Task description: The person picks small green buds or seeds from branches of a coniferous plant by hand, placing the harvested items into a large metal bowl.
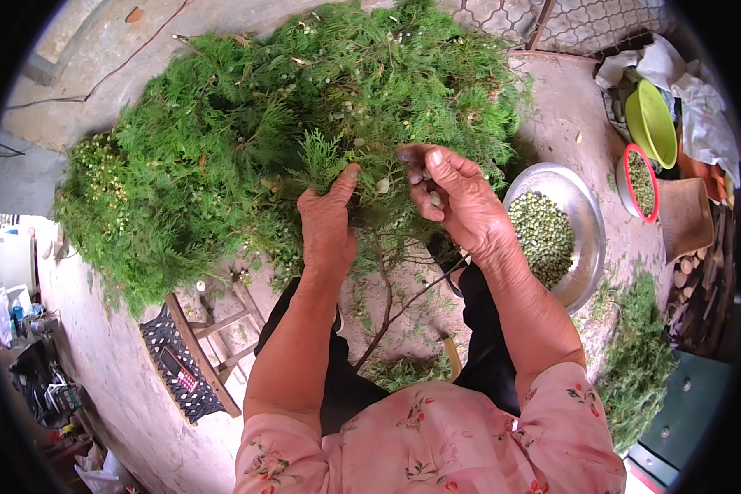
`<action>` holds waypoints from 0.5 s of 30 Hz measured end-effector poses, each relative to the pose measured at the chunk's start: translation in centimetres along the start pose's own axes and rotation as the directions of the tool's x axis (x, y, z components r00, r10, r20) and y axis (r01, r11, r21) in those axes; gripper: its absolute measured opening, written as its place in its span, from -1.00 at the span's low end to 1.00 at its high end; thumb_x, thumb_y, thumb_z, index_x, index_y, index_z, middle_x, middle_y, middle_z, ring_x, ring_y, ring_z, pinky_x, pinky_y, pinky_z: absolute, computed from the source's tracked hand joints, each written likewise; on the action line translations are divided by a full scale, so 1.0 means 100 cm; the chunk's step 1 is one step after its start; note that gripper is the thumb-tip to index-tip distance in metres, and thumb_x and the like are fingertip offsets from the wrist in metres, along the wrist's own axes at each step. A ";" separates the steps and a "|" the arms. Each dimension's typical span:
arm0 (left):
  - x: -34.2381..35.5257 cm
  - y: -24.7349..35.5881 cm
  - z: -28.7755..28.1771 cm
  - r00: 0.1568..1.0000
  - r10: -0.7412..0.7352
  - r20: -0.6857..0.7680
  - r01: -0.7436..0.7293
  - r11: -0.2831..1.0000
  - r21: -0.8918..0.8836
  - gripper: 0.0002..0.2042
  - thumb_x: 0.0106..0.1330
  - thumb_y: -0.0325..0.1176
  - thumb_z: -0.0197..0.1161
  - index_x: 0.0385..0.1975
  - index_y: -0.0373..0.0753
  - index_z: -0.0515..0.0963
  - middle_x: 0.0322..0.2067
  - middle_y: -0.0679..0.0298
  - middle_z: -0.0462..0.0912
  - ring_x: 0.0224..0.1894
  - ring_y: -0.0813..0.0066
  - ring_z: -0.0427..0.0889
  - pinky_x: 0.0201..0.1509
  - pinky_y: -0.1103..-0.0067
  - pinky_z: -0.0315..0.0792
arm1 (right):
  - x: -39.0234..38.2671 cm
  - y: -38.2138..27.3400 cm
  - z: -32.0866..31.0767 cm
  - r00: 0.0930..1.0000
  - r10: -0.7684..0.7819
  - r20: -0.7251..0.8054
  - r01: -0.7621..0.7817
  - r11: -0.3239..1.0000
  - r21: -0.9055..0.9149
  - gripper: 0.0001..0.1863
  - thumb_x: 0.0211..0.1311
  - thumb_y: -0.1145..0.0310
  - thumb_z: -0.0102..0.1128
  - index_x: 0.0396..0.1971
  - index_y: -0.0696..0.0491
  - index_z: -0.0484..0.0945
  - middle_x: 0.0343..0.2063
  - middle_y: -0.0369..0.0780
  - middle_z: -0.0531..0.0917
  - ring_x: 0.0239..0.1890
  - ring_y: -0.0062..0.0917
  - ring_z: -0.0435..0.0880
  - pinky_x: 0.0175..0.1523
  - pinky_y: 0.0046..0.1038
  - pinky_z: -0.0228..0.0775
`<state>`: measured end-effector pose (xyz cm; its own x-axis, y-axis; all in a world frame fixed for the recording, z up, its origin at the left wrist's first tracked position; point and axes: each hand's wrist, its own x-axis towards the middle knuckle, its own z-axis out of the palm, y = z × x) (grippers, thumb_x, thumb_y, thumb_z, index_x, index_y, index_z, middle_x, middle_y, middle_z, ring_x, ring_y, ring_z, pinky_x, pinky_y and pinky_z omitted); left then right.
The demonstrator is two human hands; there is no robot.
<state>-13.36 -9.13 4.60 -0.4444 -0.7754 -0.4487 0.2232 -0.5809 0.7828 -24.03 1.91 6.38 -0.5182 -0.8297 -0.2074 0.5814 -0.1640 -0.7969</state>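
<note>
My left hand (pixel 329 218) is closed round a leafy evergreen branch (pixel 321 156), its thumb and forefinger pointing up along the green sprays. Just to the right, my right hand (pixel 461 193) is raised with curled fingers, and a small pale green seed cone (pixel 435 199) shows between them. Whether more cones lie inside that hand is hidden. A pale cone (pixel 383 186) sits on the foliage between the two hands. Behind them spreads a large heap of evergreen branches (pixel 247 123) dotted with cones. The metal basin (pixel 589 239), partly filled with green cones (pixel 542 239), stands by my right forearm.
A low woven stool (pixel 173 362) with a phone-like device (pixel 179 369) stands left of my legs. At the right are a red-rimmed bowl (pixel 640 183) of cones, a lime-green basin (pixel 650 123), stacked firewood (pixel 704 288) and more greenery (pixel 634 354). A bare branch (pixel 387 317) lies between my legs.
</note>
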 end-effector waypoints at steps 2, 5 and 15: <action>-0.001 0.003 0.002 0.998 -0.040 -0.048 0.043 0.998 0.055 -0.66 0.03 -0.35 0.33 -0.27 -0.24 0.34 -0.34 0.30 0.50 -0.36 0.53 0.47 -0.40 0.56 0.41 | 0.002 0.000 -0.004 0.998 0.034 0.045 -0.038 0.996 0.079 -0.65 0.11 0.21 0.12 -0.21 0.17 0.48 -0.58 -0.35 0.43 -0.71 -0.74 0.23 -0.65 -0.70 -0.05; 0.007 0.001 -0.007 0.996 -0.021 0.088 0.016 0.998 0.066 -0.67 0.03 -0.35 0.33 -0.27 -0.25 0.36 -0.34 0.29 0.50 -0.37 0.55 0.47 -0.40 0.56 0.41 | 0.000 -0.003 -0.001 0.998 0.038 0.058 -0.028 0.985 -0.170 -0.72 0.05 0.33 0.20 -0.26 0.15 0.51 -0.57 -0.35 0.47 -0.68 -0.75 0.28 -0.60 -0.71 0.08; 0.003 -0.008 0.000 0.996 0.008 0.083 -0.014 0.997 0.077 -0.82 0.09 -0.45 0.25 -0.32 -0.29 0.48 -0.38 0.30 0.56 -0.41 0.57 0.48 -0.36 0.62 0.39 | 0.007 0.024 0.001 0.892 -0.412 0.187 0.407 0.551 -0.728 -0.74 -0.11 0.51 0.28 -0.32 0.17 0.54 -0.47 -0.25 0.57 -0.45 -0.61 0.50 -0.31 -0.59 0.36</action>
<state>-13.68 -8.91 3.77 -0.5135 -0.7564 -0.4052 0.1618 -0.5490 0.8200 -22.90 0.84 4.38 -0.5845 -0.7721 0.2494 -0.3472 -0.0399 -0.9369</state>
